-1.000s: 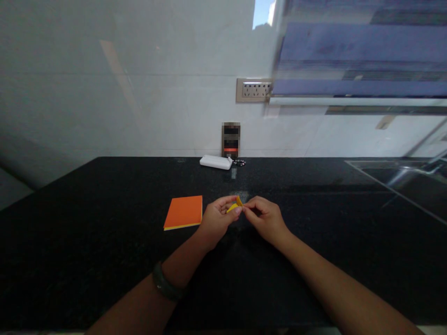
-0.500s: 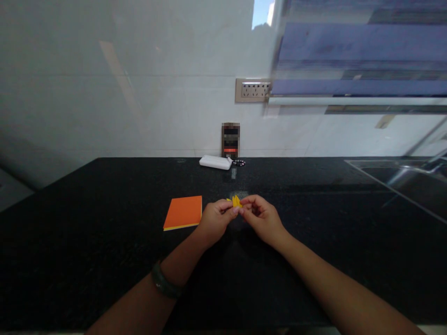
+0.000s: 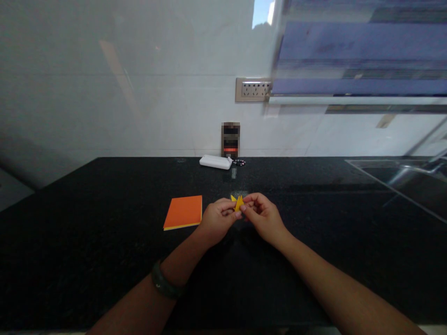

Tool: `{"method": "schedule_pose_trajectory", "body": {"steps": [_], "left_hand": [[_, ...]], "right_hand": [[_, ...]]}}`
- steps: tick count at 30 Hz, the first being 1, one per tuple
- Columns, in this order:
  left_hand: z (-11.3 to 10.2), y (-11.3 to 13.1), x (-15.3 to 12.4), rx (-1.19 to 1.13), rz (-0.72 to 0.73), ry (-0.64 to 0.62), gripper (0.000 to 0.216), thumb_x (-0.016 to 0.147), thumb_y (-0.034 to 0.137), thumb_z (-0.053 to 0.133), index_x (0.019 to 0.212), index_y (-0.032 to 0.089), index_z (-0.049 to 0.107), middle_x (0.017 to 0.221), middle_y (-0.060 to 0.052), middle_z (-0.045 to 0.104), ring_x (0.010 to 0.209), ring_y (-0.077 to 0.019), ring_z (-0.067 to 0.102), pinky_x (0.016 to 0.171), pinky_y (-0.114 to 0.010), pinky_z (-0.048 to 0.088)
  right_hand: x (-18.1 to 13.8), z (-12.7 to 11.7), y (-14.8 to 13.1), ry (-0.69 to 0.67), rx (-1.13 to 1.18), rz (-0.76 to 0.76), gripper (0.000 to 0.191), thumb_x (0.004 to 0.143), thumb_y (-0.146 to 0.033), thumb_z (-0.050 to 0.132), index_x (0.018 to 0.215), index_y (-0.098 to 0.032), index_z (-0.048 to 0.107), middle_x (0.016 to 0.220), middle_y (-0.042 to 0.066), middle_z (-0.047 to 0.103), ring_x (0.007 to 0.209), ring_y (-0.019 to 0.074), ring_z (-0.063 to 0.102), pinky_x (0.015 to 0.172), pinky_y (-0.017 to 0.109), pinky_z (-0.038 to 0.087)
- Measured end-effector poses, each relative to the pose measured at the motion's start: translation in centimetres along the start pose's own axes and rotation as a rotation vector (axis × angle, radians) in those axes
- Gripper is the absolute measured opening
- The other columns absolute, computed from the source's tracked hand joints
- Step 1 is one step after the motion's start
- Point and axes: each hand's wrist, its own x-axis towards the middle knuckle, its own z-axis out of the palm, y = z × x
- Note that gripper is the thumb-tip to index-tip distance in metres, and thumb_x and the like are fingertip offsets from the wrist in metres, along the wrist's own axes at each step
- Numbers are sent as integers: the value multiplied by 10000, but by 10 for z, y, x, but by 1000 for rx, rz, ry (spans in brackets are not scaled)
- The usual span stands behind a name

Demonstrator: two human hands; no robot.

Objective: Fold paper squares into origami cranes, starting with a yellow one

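Note:
A small piece of folded yellow paper (image 3: 239, 204) with pointed tips is held above the dark counter, between both hands. My left hand (image 3: 219, 221) pinches it from the left with thumb and fingers, a bangle on that wrist. From the right, my right hand (image 3: 264, 217) grips its edge between thumb and forefinger. Fingers cover the lower part of the paper. Left of my left hand lies a square stack of orange paper (image 3: 184, 211), with a yellow edge showing underneath.
A white power bank (image 3: 215, 162) with a beaded strap (image 3: 239, 162) lies at the back of the black counter (image 3: 104, 260). Behind it a blurred-out upright device (image 3: 230, 139) leans on the wall. A sink (image 3: 415, 179) is at the right, and a socket panel (image 3: 253, 90) is on the wall.
The yellow paper has turned and shifted slightly right, so its pointed tips now show more clearly. My fingers have moved a little on it. The orange paper stays where it was.

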Motion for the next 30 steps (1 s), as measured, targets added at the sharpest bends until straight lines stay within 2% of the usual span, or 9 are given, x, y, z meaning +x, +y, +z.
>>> {"method": "schedule_pose_trajectory", "body": {"steps": [8, 16, 20, 23, 26, 30], "left_hand": [[-1, 0, 1, 78, 29, 26, 181, 682, 239, 595, 827, 171, 678, 824, -53, 571, 760, -158, 562, 697, -274, 464], [-3, 0, -1, 149, 53, -35, 148, 703, 241, 575, 782, 192, 690, 810, -54, 595, 806, -165, 555, 732, -264, 443], [-1, 7, -2, -17, -103, -55, 182, 682, 261, 600, 802, 151, 681, 819, -64, 615, 730, -154, 576, 671, -268, 462], [-1, 13, -2, -186, -260, -48, 215, 657, 256, 630, 813, 114, 672, 722, -54, 636, 621, -118, 568, 617, -249, 458], [-2, 15, -3, -333, -315, -58, 227, 624, 226, 664, 813, 100, 670, 703, -46, 639, 607, -103, 570, 613, -233, 456], [-2, 15, -3, -503, -356, -70, 226, 601, 176, 679, 816, 108, 674, 768, -53, 652, 677, -111, 584, 669, -236, 453]], "right_hand": [[-1, -1, 0, -6, -32, -21, 128, 702, -270, 584, 762, -186, 509, 632, -21, 527, 538, 92, 515, 495, 218, 432], [0, -5, -1, -29, -141, -65, 87, 701, -240, 592, 758, -177, 570, 642, -6, 543, 543, 93, 488, 488, 218, 404], [1, -9, -3, -40, -203, -140, 49, 716, -226, 586, 728, -179, 591, 687, 11, 551, 594, 109, 513, 530, 237, 428], [3, -13, -7, -95, -268, -323, 38, 731, -183, 572, 726, -183, 610, 702, 20, 557, 653, 125, 534, 592, 261, 439], [4, -17, -9, -143, -352, -496, 90, 738, -132, 551, 748, -187, 621, 697, 24, 571, 669, 128, 538, 614, 269, 437], [4, -19, -9, -149, -404, -601, 150, 728, -80, 533, 766, -188, 630, 721, 29, 576, 684, 124, 545, 617, 259, 440]]}}
